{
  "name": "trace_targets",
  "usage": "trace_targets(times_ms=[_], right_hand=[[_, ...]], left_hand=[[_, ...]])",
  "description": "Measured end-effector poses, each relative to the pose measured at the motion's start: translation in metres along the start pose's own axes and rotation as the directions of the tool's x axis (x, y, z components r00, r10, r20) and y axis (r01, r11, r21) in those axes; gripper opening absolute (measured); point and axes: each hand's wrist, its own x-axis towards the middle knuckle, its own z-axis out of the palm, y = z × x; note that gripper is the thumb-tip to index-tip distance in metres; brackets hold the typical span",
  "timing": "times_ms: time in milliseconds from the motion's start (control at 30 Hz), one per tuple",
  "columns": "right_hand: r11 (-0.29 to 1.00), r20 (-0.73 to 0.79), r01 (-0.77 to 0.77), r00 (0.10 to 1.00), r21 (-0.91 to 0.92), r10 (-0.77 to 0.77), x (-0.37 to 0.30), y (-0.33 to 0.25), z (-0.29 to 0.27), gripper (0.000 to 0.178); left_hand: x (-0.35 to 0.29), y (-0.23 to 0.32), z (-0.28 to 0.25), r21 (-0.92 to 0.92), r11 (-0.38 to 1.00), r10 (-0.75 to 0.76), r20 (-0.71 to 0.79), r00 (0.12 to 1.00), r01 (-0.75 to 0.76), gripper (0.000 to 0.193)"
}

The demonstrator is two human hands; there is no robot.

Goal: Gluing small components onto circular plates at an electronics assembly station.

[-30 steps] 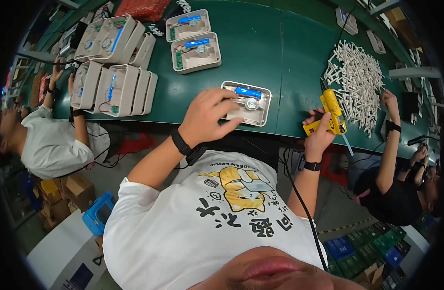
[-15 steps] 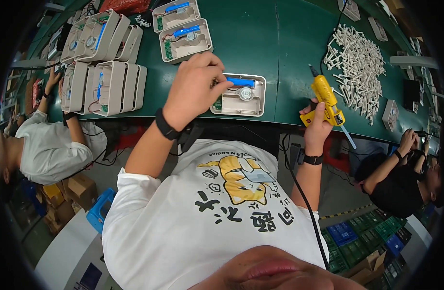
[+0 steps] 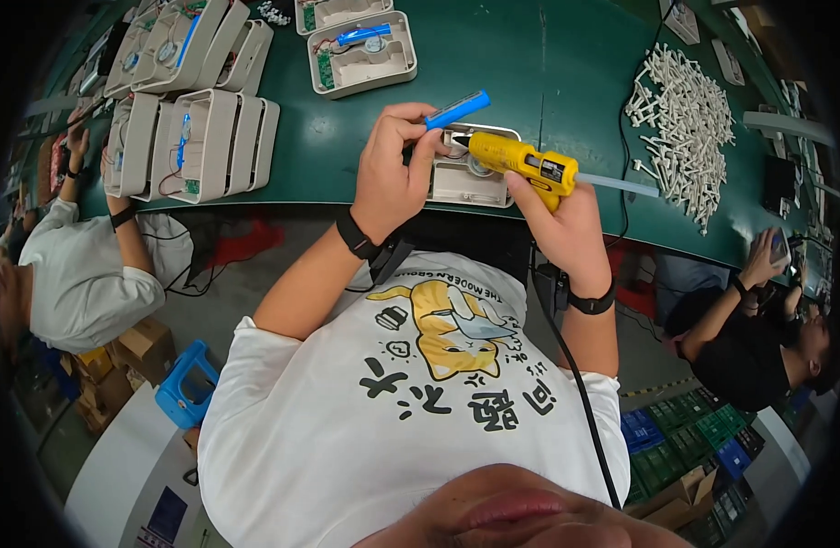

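My left hand (image 3: 394,172) pinches one end of a blue cylindrical battery (image 3: 460,109), lifted and tilted over the far side of a beige plastic housing (image 3: 468,194). In my right hand (image 3: 564,224) is a yellow hot glue gun (image 3: 500,153), its dark nozzle pointing left, close beside my left fingertips and just below the battery. A translucent glue stick (image 3: 625,185) sticks out of its rear end. The housing lies on the green table at its near edge. Its interior, with a round part inside, is partly hidden by the gun and my hands.
Stacked beige housings (image 3: 214,151) with batteries and wires stand at the left. Another open housing (image 3: 365,64) lies beyond my left hand. A heap of small white parts (image 3: 683,137) covers the right. A black cord (image 3: 575,365) runs past my right arm. Co-workers sit on both sides.
My left hand has raised the battery out of the housing. My right hand has brought the glue gun leftward over the housing and turned its nozzle toward the battery.
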Motion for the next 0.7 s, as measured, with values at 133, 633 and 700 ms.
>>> trace_targets(times_ms=[133, 633, 700], right_hand=[[0.994, 0.018, 0.02, 1.0, -0.104, -0.018, 0.011, -0.005, 0.007, 0.028], [0.991, -0.122, -0.119, 0.986, -0.055, 0.112, -0.013, -0.001, -0.011, 0.029], [0.984, -0.183, -0.176, 0.968, 0.003, 0.173, -0.019, 0.004, -0.016, 0.03]], left_hand=[[-0.002, -0.002, 0.005, -0.071, 0.997, -0.044, -0.031, 0.999, 0.042, 0.013], [-0.002, -0.008, 0.0, 0.017, 1.0, -0.014, -0.013, 1.0, 0.015, 0.016], [0.0, -0.005, 0.001, 0.003, 1.0, -0.017, -0.03, 0.999, 0.017, 0.017]])
